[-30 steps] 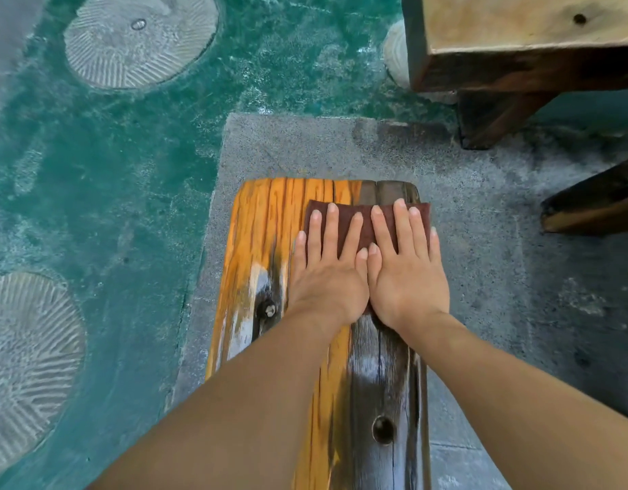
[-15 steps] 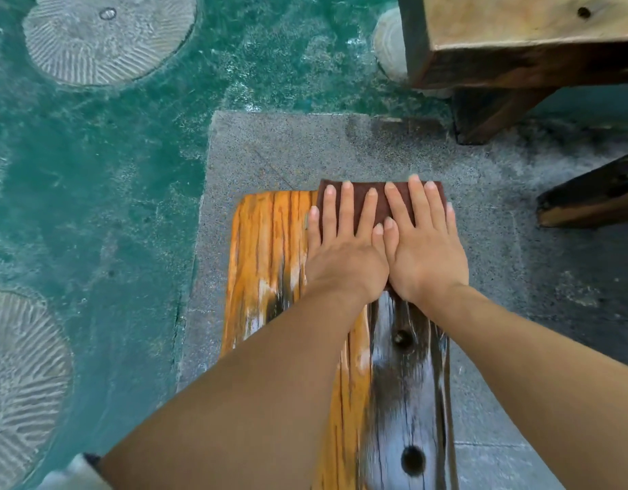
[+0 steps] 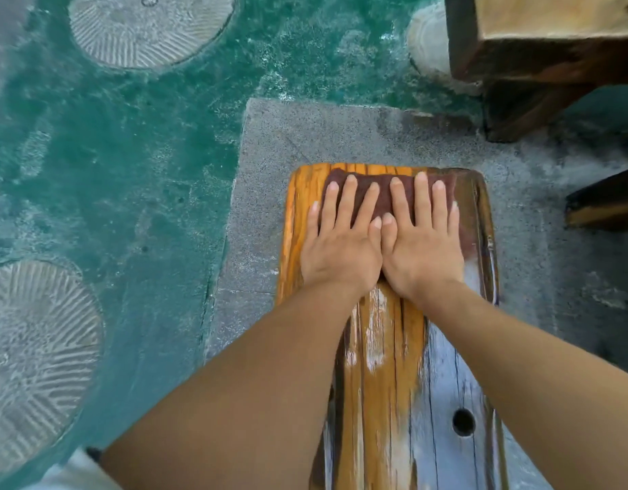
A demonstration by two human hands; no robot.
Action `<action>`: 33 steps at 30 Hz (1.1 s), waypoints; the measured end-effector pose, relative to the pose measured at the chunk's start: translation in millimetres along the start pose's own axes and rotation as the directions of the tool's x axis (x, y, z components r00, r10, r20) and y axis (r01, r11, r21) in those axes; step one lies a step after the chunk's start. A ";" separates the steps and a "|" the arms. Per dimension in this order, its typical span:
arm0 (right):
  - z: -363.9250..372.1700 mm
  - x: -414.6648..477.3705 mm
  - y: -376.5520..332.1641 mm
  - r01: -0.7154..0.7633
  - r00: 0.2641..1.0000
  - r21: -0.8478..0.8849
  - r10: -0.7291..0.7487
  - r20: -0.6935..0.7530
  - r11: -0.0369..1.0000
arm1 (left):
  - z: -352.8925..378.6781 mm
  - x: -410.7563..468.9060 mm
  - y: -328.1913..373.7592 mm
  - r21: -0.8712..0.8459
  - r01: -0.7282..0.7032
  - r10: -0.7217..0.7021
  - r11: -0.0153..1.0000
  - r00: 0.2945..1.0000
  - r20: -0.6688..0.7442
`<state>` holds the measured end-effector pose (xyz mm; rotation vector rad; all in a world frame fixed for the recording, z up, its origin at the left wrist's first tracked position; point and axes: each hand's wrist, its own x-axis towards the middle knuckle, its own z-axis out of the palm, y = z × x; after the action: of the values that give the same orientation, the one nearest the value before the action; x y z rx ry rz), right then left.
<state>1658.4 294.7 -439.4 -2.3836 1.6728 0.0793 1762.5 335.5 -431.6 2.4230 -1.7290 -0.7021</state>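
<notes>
A long wooden plank [image 3: 383, 355] runs away from me, orange varnish on its left half, worn grey wood with a round hole [image 3: 463, 421] on its right. At its far end lies a dark reddish-brown sheet of sandpaper [image 3: 383, 198]. My left hand [image 3: 341, 242] and my right hand [image 3: 424, 244] lie flat side by side on the sheet, fingers straight and spread, thumbs touching, pressing it onto the wood. Most of the sheet is hidden under my palms.
The plank rests over a grey concrete slab [image 3: 341, 136]. Green painted floor [image 3: 128, 171] with round ribbed stone discs [image 3: 150, 26] lies to the left. A heavy wooden bench or table [image 3: 538, 47] stands at the upper right, and another dark timber [image 3: 606, 203] at the right edge.
Both hands slid the sandpaper forward to the plank's far end half a second ago, then back a little, so it lies fully on the wood again.
</notes>
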 end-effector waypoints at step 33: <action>-410.9 -120.0 -120.7 0.381 0.843 0.462 -0.096 -0.529 0.801 | -440.3 -164.1 31.0 -0.226 -0.435 0.287 0.872 0.826 -0.485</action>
<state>1694.0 355.3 -0.3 -2.2164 1.2651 -0.9941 1873.9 389.3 22.8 1.7723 -1.6551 -0.3233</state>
